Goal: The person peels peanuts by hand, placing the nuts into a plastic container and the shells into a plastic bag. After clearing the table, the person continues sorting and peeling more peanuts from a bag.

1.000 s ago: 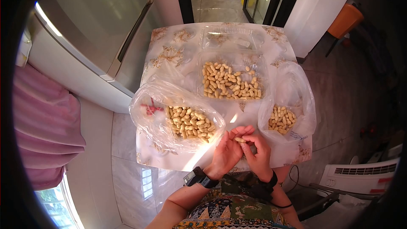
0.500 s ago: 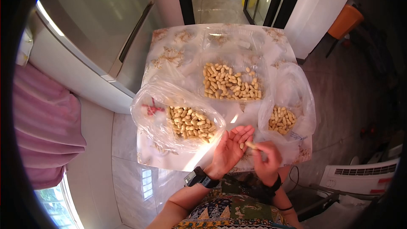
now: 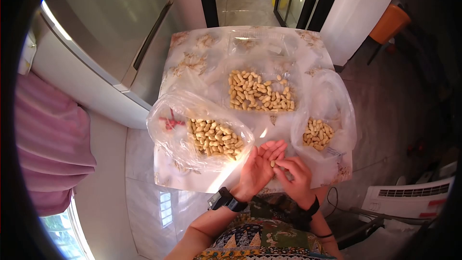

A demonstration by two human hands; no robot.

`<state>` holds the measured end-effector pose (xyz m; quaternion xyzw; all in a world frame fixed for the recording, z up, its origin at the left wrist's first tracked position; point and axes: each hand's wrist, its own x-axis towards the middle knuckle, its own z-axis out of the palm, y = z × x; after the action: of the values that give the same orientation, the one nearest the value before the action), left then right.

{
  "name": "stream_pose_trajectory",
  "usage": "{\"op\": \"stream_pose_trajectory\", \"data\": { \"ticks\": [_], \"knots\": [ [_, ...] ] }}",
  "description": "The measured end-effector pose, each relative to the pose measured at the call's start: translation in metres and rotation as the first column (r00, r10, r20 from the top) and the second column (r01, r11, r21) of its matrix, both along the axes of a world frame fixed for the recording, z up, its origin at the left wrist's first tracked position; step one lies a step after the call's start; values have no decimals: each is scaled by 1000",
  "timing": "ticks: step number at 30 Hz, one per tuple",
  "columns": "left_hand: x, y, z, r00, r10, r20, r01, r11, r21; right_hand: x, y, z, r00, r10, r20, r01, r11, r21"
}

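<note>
Palm up above the near edge of the table, my left hand (image 3: 258, 169) is open, its fingers stretched out. My right hand (image 3: 296, 179) reaches over that palm, thumb and fingertips closed on a peanut (image 3: 273, 163); part of it is hidden by the fingers. Left of my hands lies a clear plastic bag (image 3: 166, 139) with unshelled peanuts (image 3: 215, 138) in it. A clear plastic tray (image 3: 262, 62) beyond my hands holds more peanuts (image 3: 260, 91). To the right, another plastic bag (image 3: 332, 91) contains a smaller heap of peanuts (image 3: 317, 135).
The table (image 3: 190, 62) has a flower-patterned cover. A refrigerator (image 3: 110, 29) stands at the left, near a pink cloth (image 3: 53, 139). On the right are an orange chair (image 3: 390, 21) and a white appliance (image 3: 404, 200). Behind the table is a doorway with a black-framed glass door (image 3: 293, 0).
My right hand has moved left, closer to my left palm. The peanut at its fingertips now shows less of its length. The view has shifted slightly.
</note>
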<state>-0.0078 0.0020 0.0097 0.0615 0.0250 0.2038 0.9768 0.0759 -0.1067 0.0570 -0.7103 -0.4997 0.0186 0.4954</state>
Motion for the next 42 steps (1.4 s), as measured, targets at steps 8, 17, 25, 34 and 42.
{"op": "stream_pose_trajectory", "data": {
  "ticks": [8, 17, 25, 34, 42],
  "knots": [
    [-1, 0, 0, 1000, -13, -6, 14, 999, 35, -6, 4, -15, 985, -14, -174, -5, 994, -110],
    [0, 0, 0, 1000, 0, -11, 0, 999, 36, -8, 3, -19, 988, -22, -156, 19, 1000, -22],
    [-1, -1, -1, 1000, -9, -4, 9, 999, 36, -10, 11, 0, 991, -29, -131, 37, 998, 57],
    [-2, -7, -10, 987, 99, 127, -104, 994, 39, -30, 79, 41, 975, 216, -47, -215, 976, 14],
    [35, -40, -26, 714, 382, 587, -3, 840, -542, -23, 88, 31, 909, 338, 245, -285, 931, -226]
  ]
}}
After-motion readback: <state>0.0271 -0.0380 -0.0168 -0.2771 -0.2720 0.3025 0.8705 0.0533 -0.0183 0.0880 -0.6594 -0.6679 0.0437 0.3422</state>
